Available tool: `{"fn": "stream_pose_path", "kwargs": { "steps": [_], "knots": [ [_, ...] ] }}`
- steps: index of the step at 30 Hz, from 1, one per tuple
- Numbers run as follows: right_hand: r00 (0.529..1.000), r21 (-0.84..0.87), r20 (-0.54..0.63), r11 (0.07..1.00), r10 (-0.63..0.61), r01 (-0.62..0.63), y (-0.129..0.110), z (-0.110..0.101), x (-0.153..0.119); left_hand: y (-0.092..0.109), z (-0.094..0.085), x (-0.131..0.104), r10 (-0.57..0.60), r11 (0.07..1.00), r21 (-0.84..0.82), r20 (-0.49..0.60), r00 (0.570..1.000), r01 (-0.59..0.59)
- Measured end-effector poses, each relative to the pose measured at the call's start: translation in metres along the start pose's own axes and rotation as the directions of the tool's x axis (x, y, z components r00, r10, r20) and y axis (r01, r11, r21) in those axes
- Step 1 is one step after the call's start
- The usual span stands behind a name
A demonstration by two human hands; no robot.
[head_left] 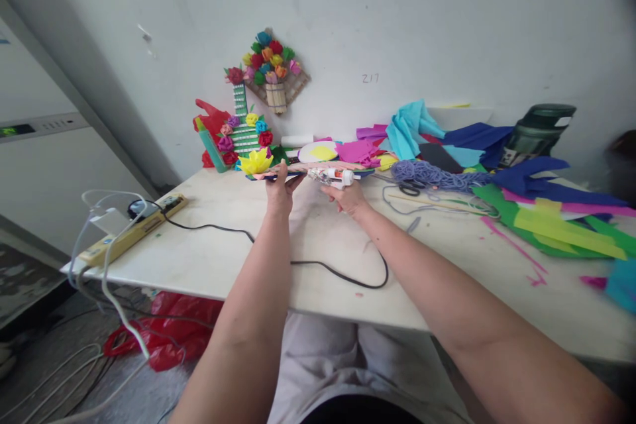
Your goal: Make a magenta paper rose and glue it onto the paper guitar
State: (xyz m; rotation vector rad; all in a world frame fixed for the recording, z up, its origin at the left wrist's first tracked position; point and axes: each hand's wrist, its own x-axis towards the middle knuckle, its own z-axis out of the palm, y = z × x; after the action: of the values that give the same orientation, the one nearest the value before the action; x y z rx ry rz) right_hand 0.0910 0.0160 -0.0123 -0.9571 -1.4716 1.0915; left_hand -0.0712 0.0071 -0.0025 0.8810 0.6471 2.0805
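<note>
My left hand (pixel 281 193) grips the near left part of a flat craft piece (pixel 298 169), seen almost edge-on with a pinkish top and dark blue edge. A yellow paper flower (pixel 256 161) sits at its left end. My right hand (pixel 348 199) is closed around a white hot glue gun (pixel 334 177) with an orange mark. The glue gun lies along the near side of the piece, pointing left. Whether its nozzle touches the piece cannot be made out. A black cord (pixel 338 270) loops over the table below my hands.
A power strip (pixel 116 235) with plugs lies on the left of the white table (pixel 328 301). Behind stand a paper-flower guitar shape (pixel 241 116) and a green glue bottle (pixel 211 149). To the right are purple yarn (pixel 432 175), scissors (pixel 410 189), coloured paper (pixel 561 228) and a dark bottle (pixel 539 136).
</note>
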Motion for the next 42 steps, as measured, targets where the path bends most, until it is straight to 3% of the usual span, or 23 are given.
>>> {"fn": "stream_pose_path", "kwargs": {
  "steps": [7,27,42],
  "knots": [
    [1.000,-0.057,-0.012,0.998,0.001,-0.002,-0.002,-0.001,0.000,-0.004,0.002,0.000,-0.025,1.000,-0.011,0.001,1.000,0.025],
    [1.000,0.008,-0.015,1.000,0.000,0.000,-0.004,0.002,-0.002,-0.008,0.000,0.002,-0.074,0.995,-0.075,-0.034,0.997,0.071],
    [0.999,-0.013,-0.042,1.000,-0.003,0.003,0.008,0.002,0.004,-0.010,-0.001,0.003,-0.085,0.995,-0.051,-0.038,0.996,0.083]
  ]
}}
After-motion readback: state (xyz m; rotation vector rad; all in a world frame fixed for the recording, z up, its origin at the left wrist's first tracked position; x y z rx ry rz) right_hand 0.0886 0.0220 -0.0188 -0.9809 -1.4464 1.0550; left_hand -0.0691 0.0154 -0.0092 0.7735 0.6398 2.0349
